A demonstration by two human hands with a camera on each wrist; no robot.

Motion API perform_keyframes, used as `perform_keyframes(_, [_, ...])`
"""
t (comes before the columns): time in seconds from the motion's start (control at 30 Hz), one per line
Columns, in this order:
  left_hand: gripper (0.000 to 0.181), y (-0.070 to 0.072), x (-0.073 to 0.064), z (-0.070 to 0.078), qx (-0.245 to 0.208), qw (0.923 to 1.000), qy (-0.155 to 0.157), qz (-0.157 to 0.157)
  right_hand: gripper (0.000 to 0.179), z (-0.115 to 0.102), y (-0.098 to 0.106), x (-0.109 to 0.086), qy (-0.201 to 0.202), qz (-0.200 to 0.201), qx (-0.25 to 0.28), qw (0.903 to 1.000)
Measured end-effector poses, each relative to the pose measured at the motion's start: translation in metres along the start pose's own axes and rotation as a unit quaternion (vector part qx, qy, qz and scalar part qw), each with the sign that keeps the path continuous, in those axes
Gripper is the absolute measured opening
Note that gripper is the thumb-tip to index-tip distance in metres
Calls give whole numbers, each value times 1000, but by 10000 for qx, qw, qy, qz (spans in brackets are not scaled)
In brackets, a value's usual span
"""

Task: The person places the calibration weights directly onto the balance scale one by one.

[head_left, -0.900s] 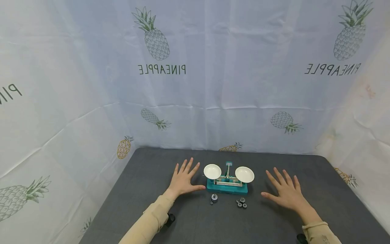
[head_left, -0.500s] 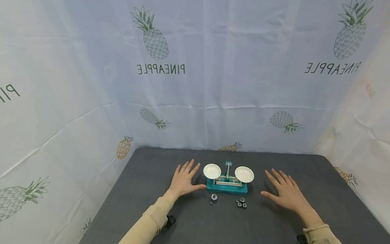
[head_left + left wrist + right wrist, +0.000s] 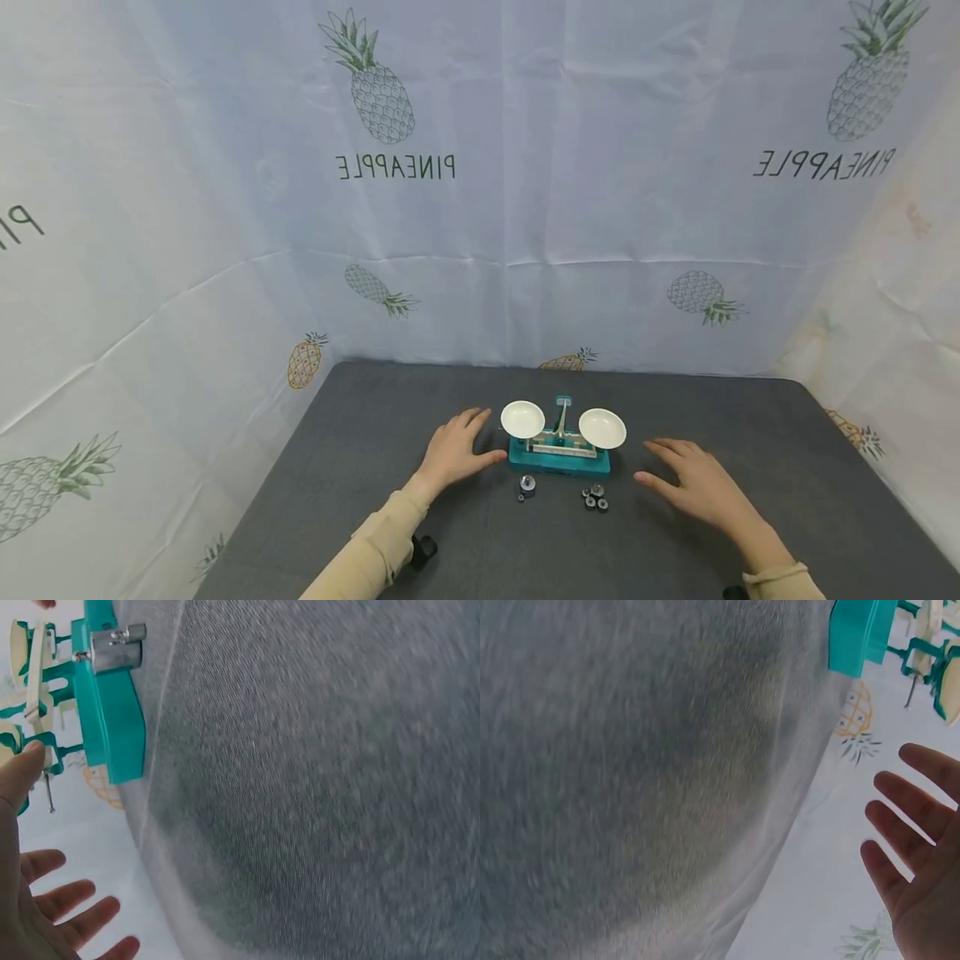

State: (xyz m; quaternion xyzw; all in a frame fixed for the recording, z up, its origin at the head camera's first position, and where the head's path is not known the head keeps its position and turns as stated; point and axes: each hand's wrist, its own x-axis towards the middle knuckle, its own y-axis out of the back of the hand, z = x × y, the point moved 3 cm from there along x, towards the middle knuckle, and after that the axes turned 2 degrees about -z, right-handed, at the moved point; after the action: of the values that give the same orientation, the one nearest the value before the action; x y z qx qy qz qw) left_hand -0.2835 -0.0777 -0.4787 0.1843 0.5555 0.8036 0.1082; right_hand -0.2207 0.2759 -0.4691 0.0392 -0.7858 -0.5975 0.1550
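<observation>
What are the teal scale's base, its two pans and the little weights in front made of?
The base: probably plastic, evenly teal with crisp, moulded-looking edges.

The pans: perhaps plastic too, smooth and creamy white; painted metal can't be ruled out.

The weights: most likely metal, silvery with bright reflections.

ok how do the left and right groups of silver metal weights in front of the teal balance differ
The left group of silver metal weights shows two pieces; the right group of silver metal weights shows four. The left group pairs one large weight with a tiny one; the right group's pieces all look smaller than that large one. Both sit on the dark grey table.
</observation>
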Motion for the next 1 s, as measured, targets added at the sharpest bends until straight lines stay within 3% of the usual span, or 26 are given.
perform_keyframes(0.17, [74,-7,1,2,-851,9962,-8,-208,57,-9,-2,-1,-149,-190,548,9982])
perform_keyframes(0.37, [71,-12,1,4,-1985,9795,-13,-336,50,-16,-9,-2,-55,-166,877,9960])
perform_keyframes(0.5, [68,-16,2,6,-2186,9753,-223,-236,40,-21,-14,-3,153,28,845,9963])
perform_keyframes(0.73, [69,-29,5,4,-2656,9616,268,-636,32,-27,-20,-4,494,186,1145,9920])
perform_keyframes(1.0, [69,-38,8,6,-3012,9494,458,-760,21,-33,-28,-2,1118,233,1663,9794])
